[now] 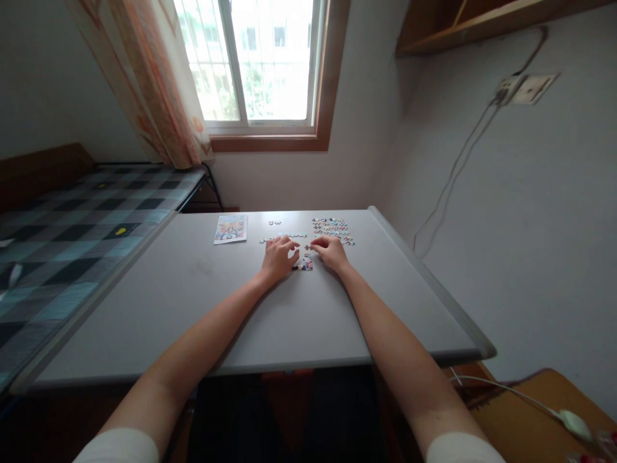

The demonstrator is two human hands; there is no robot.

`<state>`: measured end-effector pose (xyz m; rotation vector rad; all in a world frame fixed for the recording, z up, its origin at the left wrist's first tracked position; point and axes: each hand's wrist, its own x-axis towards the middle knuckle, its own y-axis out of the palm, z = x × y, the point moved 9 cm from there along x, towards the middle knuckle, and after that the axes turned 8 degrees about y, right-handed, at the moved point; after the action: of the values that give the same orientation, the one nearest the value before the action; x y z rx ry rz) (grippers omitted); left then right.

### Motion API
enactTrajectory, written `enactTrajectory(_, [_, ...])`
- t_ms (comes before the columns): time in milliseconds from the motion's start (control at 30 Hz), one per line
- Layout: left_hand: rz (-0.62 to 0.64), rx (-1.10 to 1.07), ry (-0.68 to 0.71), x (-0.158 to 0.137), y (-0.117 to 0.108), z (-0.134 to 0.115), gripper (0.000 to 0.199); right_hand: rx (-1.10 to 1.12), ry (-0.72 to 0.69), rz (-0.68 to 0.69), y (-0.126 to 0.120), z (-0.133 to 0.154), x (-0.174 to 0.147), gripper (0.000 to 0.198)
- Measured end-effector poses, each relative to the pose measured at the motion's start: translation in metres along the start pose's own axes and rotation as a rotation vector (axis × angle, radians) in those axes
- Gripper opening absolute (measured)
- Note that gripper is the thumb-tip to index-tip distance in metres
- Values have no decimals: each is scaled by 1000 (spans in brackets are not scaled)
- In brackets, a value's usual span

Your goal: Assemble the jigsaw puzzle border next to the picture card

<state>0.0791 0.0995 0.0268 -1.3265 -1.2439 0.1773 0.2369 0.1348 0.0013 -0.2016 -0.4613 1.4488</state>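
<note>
My right hand (330, 252) is closed in a pinch at the edge of a small jigsaw puzzle piece (307, 247). My left hand (278, 256) lies on the table with its thumb and fingers apart, holding nothing. Between the hands, a joined strip of puzzle pieces (308, 262) forms a corner, partly covered by my left hand. Just beyond my left fingers runs a row of pale puzzle pieces (292, 235). Rows of loose puzzle pieces (330, 225) lie past my right hand.
A picture sheet (231, 229) lies at the table's far left, and a few pieces (274, 223) sit near the back edge. The white table (193, 308) has raised side rims. A checked bed (96, 212) is on the left; a cable (446, 186) hangs along the right wall.
</note>
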Motion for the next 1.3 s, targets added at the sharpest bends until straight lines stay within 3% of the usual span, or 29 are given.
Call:
enactTrajectory(567, [144, 33, 53, -2, 12, -8, 31, -180, -65, 19, 12, 5, -6, 11])
enactTrajectory(1300, [171, 12, 30, -1, 17, -7, 27, -389, -87, 28, 14, 12, -10, 15])
